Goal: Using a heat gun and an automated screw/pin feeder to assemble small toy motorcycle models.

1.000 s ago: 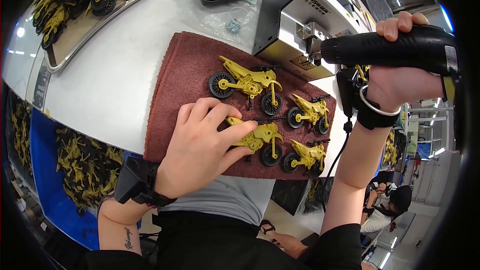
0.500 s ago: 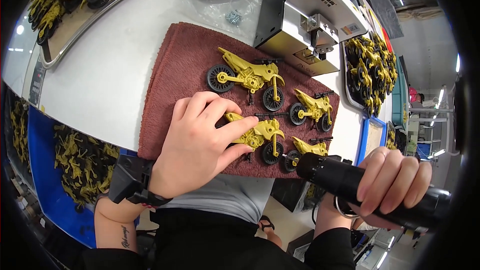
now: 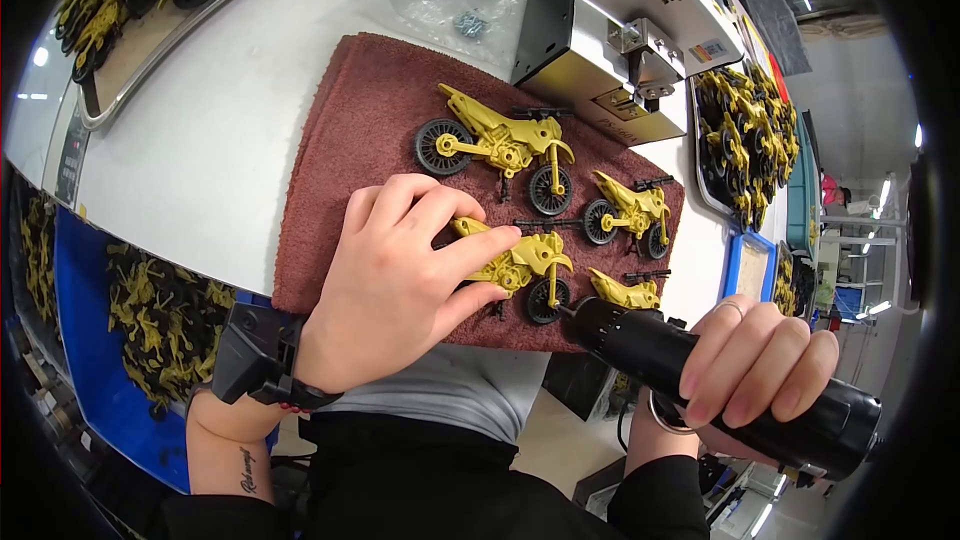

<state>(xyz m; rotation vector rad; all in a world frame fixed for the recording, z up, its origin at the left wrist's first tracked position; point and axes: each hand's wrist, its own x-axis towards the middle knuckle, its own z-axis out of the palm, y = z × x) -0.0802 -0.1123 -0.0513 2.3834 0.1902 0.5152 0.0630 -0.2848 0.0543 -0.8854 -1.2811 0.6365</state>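
My left hand [image 3: 395, 275] presses a yellow toy motorcycle [image 3: 535, 256] down on the brown towel [image 3: 340, 130], thumb and forefinger closed over its body. The hand hides its rear half. In my right hand [image 3: 760, 365] is a black electric screwdriver [image 3: 640, 340], fingers wrapped round its barrel. Its tip points left, at the held motorcycle's black front wheel [image 3: 546, 301]; whether they touch I cannot tell. Another toy motorcycle [image 3: 495, 140] lies just beyond my left hand. Two more lie to the right: one whole [image 3: 630, 208], one [image 3: 625, 290] partly covered by the screwdriver.
Behind the towel stands a metal screw feeder [image 3: 600, 40], with a small pile of screws [image 3: 470, 23] on clear plastic beside it. Trays of toy motorcycles stand far left [image 3: 150, 60] and right [image 3: 745, 140]. A blue bin [image 3: 85, 340] holds more at lower left.
My right hand has brought the screwdriver left, its tip now by the held motorcycle's front wheel. My left hand keeps the same hold. The view has shifted slightly.
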